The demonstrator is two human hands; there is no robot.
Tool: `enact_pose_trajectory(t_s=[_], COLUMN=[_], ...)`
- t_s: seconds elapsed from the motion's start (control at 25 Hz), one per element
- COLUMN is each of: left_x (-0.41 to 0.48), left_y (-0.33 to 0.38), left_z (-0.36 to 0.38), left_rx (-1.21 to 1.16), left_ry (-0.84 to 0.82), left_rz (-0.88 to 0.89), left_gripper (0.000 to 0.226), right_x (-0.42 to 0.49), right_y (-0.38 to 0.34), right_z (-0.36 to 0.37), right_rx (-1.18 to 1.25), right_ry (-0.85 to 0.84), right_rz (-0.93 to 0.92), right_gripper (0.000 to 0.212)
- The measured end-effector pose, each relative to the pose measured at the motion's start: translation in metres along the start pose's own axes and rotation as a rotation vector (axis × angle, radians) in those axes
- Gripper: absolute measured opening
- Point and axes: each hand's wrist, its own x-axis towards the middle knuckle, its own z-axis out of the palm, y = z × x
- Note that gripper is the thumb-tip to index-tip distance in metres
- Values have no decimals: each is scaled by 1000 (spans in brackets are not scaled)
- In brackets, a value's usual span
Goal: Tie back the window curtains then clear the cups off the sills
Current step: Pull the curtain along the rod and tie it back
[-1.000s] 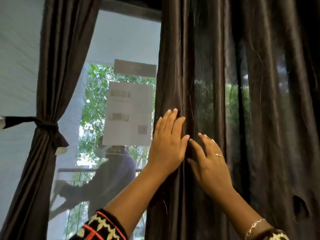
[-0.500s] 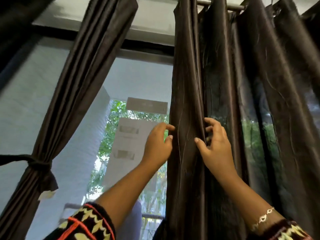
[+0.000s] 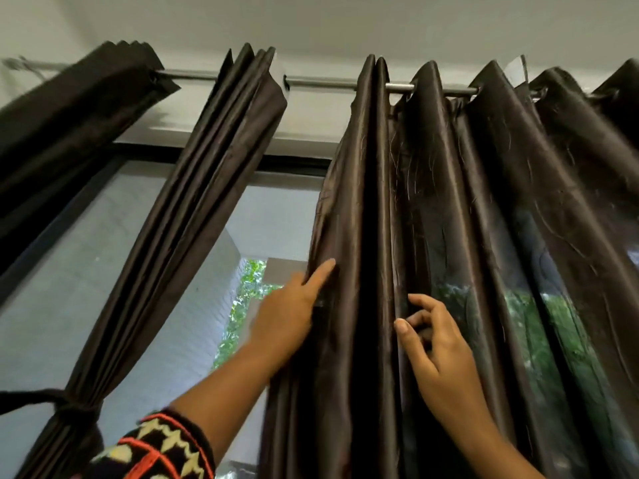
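Curtains on the curtain rod point(image 3: 321, 83) are three: bunched curtain point(image 3: 69, 108), tied curtain point(image 3: 193, 216), loose curtain point(image 3: 484, 202). The last's edge is pinched by the left hand point(image 3: 287, 316), a fold by the right hand point(image 3: 439, 350). More rod is shown than before.

the loose curtain point(image 3: 484, 202) is thin dark-brown cloth with a satin sheen, glossy along its folds, its surface marked with pulled, snagged threads and sheer enough in places for green to show through. the tied curtain point(image 3: 193, 216) is the same shiny cloth, smoother-looking, bound by a duller dark cloth tie-back point(image 3: 69, 406). the rod point(image 3: 321, 83) is bare grey metal with a soft brushed shine, the ceiling point(image 3: 311, 22) matt white, and the sleeve point(image 3: 155, 451) a coarse, matt knit.
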Motion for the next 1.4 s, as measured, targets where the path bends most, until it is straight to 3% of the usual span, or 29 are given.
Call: enact_pose_trajectory(t_s=[0.08, 0.12, 0.2, 0.24, 0.44, 0.52, 0.6, 0.68, 0.8, 1.0, 1.12, 1.24, 1.4], left_x=[2, 2, 9, 13, 26, 32, 36, 45, 48, 24, 19, 20, 33], left_y=[-47, -69, -116, -137, -256, -304, -333, -345, -316, -258, -231, -198, -122], left_z=[-14, -26, -46, -60, -153, -193, -222, -229, -221, -181, -160, -137, -123], left_rx=[466, 588, 679, 728, 1080, 1183, 1193, 1137, 1103, 965, 730, 565, -7], left_ry=[52, 85, 97, 93, -88, -209, -236, -201, -294, -105, 42, 245, 362], left_rz=[224, 276, 279, 269, 22, -235, -347, -305, -252, -13, 29, 179, 191], left_gripper=[77, 67, 41, 44, 44, 41, 34, 27, 26, 31, 29, 30, 42], right_x=[-1, -2, -2, -2, -4, -2, 3, 10, 20, 28, 31, 33, 31], right_y=[1, 1, 3, 3, -2, -10, -20, -29, -33, -23, -18, -15, -12], right_z=[9, 14, 29, 37, 85, 106, 125, 141, 151, 138, 132, 123, 101], right_rx=[-34, -59, -105, -120, -157, -169, -179, -193, -232, -294, -320, -361, -399], right_ry=[-15, -28, -51, -56, -70, -66, -97, -138, -165, -98, -99, -124, -112], right_rz=[-13, -15, -17, -30, -69, -72, -70, -85, -103, -31, -24, -37, -54], right_gripper=[57, 57, 59, 59, 52, 54, 55, 49, 45, 42, 41, 41, 43])
